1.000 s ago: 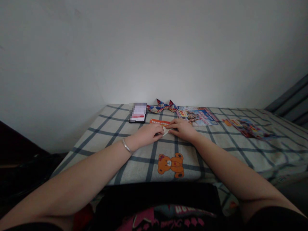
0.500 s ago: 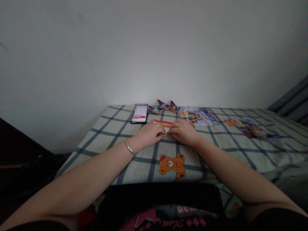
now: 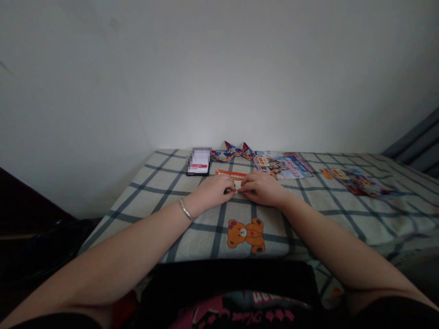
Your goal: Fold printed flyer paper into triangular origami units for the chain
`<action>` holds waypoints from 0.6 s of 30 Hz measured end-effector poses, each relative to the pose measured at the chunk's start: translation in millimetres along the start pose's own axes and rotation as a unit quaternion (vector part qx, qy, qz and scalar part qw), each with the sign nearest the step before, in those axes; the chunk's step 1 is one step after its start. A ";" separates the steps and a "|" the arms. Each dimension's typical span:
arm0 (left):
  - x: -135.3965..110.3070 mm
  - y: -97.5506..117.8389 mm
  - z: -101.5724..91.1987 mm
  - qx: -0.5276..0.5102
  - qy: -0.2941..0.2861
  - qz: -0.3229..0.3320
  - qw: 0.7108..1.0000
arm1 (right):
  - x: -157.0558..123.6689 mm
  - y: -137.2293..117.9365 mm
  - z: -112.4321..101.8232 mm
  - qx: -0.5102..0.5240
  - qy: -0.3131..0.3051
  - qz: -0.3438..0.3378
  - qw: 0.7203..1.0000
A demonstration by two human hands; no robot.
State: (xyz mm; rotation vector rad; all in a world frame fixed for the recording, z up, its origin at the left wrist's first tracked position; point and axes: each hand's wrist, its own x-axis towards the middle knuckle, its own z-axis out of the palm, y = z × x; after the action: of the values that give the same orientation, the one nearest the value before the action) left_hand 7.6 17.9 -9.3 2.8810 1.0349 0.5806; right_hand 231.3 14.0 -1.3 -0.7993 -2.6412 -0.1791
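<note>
An orange and white printed sheet of paper (image 3: 230, 174) lies on the checked tablecloth (image 3: 154, 183), partly covered by my fingers. My left hand (image 3: 215, 189), with a silver bangle at its wrist, pinches the paper's near edge between thumb and fingers. Close beside it, my right hand (image 3: 262, 188) pinches the same edge, its fingertips almost meeting those of the left. The part of the paper under both hands is hidden. Just beyond them sits a folded paper shape (image 3: 235, 151) with pointed tips, printed in blue and red.
A phone (image 3: 199, 161) with a lit screen lies left of the folded shape. To the right are a colourful flyer (image 3: 286, 165) and another flyer (image 3: 360, 183). The table's far side meets a plain wall (image 3: 219, 82). A bear picture (image 3: 246, 235) decorates the cloth near me.
Both hands stay at the paper's near edge, with only slight finger movement. The flyers, phone and folded shape have not moved.
</note>
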 end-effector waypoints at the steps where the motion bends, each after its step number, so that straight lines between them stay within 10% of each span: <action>1: 0.0 0.0 0.4 0.000 0.002 -0.002 1.000 | -0.2 0.1 0.1 0.004 0.002 -0.008 1.000; 18: -0.2 -3.4 2.4 -0.005 0.010 -0.006 1.000 | -3.9 6.6 -15.8 -0.131 -0.093 0.156 0.975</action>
State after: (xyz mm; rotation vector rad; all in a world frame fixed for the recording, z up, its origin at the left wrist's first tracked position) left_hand 6.3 20.7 -12.1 2.8640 1.0478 0.6136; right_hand 243.0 13.9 11.8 -1.3667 -2.6482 -0.3911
